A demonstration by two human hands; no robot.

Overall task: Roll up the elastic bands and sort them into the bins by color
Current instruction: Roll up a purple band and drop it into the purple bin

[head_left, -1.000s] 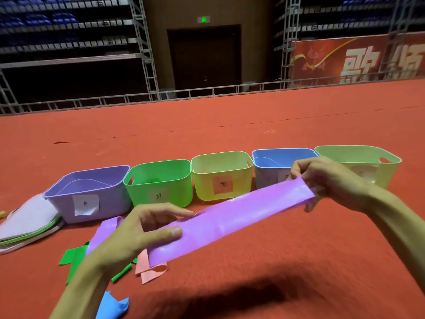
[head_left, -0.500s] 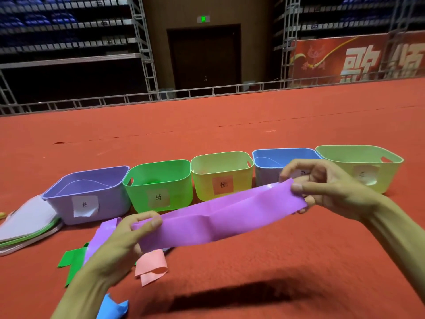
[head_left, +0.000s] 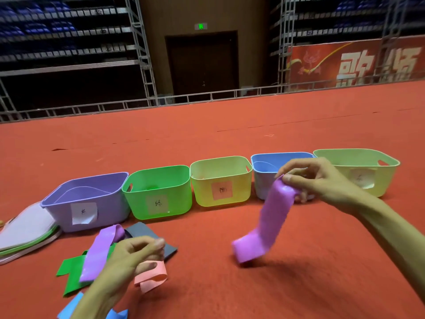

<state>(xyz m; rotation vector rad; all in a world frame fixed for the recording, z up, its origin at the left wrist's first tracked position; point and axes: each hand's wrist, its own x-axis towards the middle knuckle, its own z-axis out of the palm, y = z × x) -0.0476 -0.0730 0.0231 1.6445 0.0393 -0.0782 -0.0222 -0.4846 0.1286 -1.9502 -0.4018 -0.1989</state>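
My right hand (head_left: 322,183) pinches the top end of a purple elastic band (head_left: 266,224), which hangs down with its lower end curled on the red carpet. My left hand (head_left: 128,261) is low at the left, fingers loosely curled, holding nothing I can see. Under it lie loose bands: another purple band (head_left: 101,252), a green band (head_left: 71,275), a pink band (head_left: 151,275), a dark grey band (head_left: 147,236) and a blue band (head_left: 73,307). Behind stand a purple bin (head_left: 92,203), a green bin (head_left: 158,192), a yellow bin (head_left: 220,180), a blue bin (head_left: 266,166) and a pale green bin (head_left: 358,166).
A stack of flat white and green sheets (head_left: 25,233) lies left of the purple bin. Red carpet (head_left: 299,284) stretches around and behind the bins to a metal railing (head_left: 207,100) at the back.
My left hand has let go of the purple band and dropped toward the pile. The band, stretched between both hands before, now hangs from my right hand alone.
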